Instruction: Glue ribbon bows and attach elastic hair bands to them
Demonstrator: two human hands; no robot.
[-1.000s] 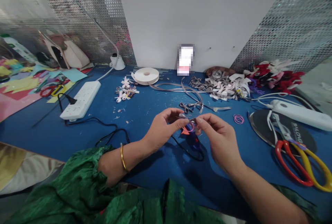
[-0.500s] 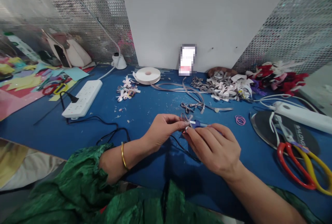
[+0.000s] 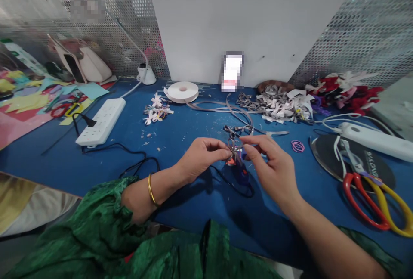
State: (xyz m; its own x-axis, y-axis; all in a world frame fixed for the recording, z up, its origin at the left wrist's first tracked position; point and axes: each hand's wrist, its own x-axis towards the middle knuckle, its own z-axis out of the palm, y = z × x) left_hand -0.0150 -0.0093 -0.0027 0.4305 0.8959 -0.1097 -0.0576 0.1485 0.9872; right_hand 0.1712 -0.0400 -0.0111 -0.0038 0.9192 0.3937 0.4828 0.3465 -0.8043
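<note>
My left hand (image 3: 206, 158) is closed, thumb and forefinger pinching the middle of a small grey ribbon bow (image 3: 232, 146). From the other side, my right hand (image 3: 272, 167) has its thumb and forefinger drawn together at the bow's right loop; its other fingers are curled behind. Just under the bow, a dark blue glue gun (image 3: 241, 173) with orange parts lies on the blue table (image 3: 190, 210), its black cord running left. Loose grey ribbon (image 3: 247, 117) and a few tied bows (image 3: 230, 130) lie just beyond my hands.
A ribbon roll (image 3: 183, 92) and white bows (image 3: 157, 109) lie at the back left, near a power strip (image 3: 103, 122). Ribbon bows are heaped (image 3: 284, 104) at the back right. Pink bands (image 3: 297, 146) and red-and-yellow-handled scissors (image 3: 366, 201) lie right. A phone (image 3: 232, 71) stands behind.
My right hand has drawn back slightly and its fingers have lifted and opened out, uncovering the glue gun. My left hand keeps its pinch on the bow, whose loops now show.
</note>
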